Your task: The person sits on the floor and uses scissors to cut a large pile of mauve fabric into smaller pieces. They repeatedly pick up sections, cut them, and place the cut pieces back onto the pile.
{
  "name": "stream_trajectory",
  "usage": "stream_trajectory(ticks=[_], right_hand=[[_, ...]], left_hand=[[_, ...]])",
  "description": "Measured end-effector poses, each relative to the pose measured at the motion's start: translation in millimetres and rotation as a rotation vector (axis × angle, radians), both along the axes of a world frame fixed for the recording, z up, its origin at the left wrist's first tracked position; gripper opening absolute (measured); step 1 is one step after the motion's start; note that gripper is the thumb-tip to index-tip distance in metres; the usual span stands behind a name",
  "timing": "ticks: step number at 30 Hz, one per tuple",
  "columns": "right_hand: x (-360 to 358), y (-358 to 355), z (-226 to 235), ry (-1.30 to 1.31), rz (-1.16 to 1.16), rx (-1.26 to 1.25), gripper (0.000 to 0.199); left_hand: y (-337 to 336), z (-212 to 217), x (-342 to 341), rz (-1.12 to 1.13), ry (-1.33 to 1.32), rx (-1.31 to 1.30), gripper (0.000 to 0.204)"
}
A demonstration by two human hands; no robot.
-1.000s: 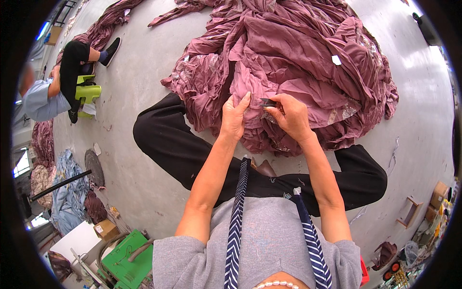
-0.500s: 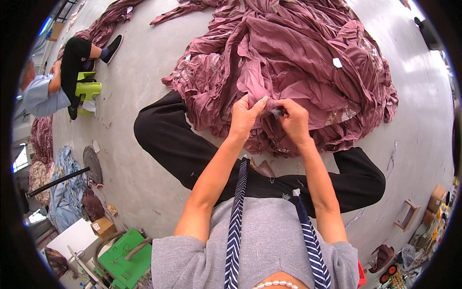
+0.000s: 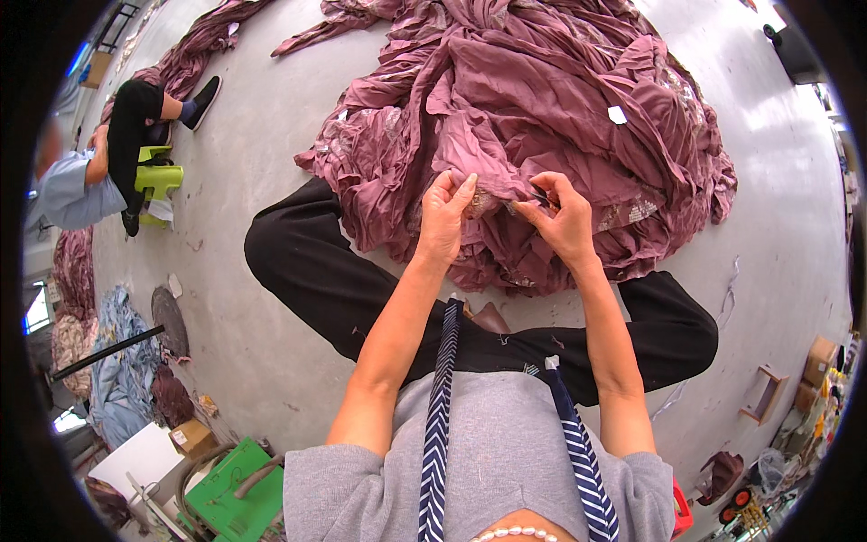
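Observation:
A large heap of mauve fabric (image 3: pixel 560 117) lies in front of me, with patterned patches showing among its folds. Pinched between the thumb and fingers of my left hand (image 3: pixel 442 217) is an edge of this cloth, lifted toward me. Just to the right, my right hand (image 3: pixel 567 219) is closed beside the same stretched edge. Something small and dark shows between its fingers, too small to name. A white label (image 3: pixel 617 115) rests on the heap, beyond my right hand.
My bent legs in black trousers (image 3: pixel 307 262) flank the heap. At left, another person sits on a green stool (image 3: pixel 159 181). Light blue cloth (image 3: pixel 125 361) lies on the floor at left, near a green machine (image 3: pixel 237 492). A small wooden frame (image 3: pixel 766 394) stands at right.
My hands have moved apart, drawing the cloth edge out between them. The right hand has turned and shifted slightly right. The left hand still grips the cloth.

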State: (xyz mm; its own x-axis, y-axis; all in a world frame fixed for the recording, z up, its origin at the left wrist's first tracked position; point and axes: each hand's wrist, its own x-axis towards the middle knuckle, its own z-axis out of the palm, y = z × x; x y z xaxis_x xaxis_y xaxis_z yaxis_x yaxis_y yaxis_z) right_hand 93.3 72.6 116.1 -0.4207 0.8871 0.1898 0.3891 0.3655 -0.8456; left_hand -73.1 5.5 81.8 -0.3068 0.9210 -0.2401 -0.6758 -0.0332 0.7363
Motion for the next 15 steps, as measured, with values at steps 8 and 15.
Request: stream_trajectory(ticks=[8,15], right_hand=[[-19.9,6.7,-7.0,0.004,0.132,0.016,0.019],[-11.9,7.6,6.3,0.185,0.047,-0.345,0.02]], left_hand=[[-1.8,0.7,2.6,0.017,0.046,-0.034,0.003],[-3.0,-7.4,-0.1,0.002,-0.003,-0.007,0.004]])
